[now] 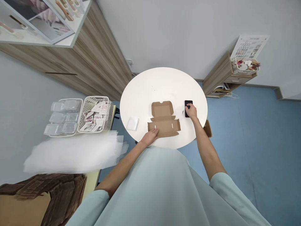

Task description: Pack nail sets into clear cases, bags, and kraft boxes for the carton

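Note:
A flat brown cardboard box blank (164, 127), creased with its flaps spread out, lies on the white round table (162, 84). My left hand (150, 137) rests on the blank's lower left edge, its fingers laid flat over the cardboard. At the right of the table is a black phone (187, 113). My right hand (191, 111) reaches over the phone, with thumb and fingers bent onto it and covering its right side. Between blank and phone sits a small dark item (182, 112), too tiny to make out. A stack of clear plastic bags (133, 123) is at the left edge.
On the left stand a white basket of printed cards (94, 119) and a basket of clear plastic boxes (63, 116). Translucent sheets (75, 152) and stacked cardboard (58, 201) lie nearer. A wooden cabinet (218, 73) is at right; a cardboard box (208, 128) is on the floor.

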Motion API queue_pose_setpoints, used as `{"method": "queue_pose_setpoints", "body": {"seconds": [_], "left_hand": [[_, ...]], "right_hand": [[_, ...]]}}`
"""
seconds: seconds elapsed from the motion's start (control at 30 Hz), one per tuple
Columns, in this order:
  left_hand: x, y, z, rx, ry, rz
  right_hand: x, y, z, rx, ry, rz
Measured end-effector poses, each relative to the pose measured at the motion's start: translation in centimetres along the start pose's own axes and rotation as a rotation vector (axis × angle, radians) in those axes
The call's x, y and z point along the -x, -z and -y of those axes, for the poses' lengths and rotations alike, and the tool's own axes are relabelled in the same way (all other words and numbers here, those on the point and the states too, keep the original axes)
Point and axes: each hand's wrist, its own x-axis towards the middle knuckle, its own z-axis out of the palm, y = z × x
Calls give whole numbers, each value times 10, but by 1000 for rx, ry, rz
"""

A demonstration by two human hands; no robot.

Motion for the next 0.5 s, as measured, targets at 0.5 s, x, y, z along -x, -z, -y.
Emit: {"method": "queue_pose_setpoints", "body": {"seconds": [0.5], "left_hand": [[0,5,1,153,46,-20]], "right_hand": [[39,-33,33,2,190,147]]}}
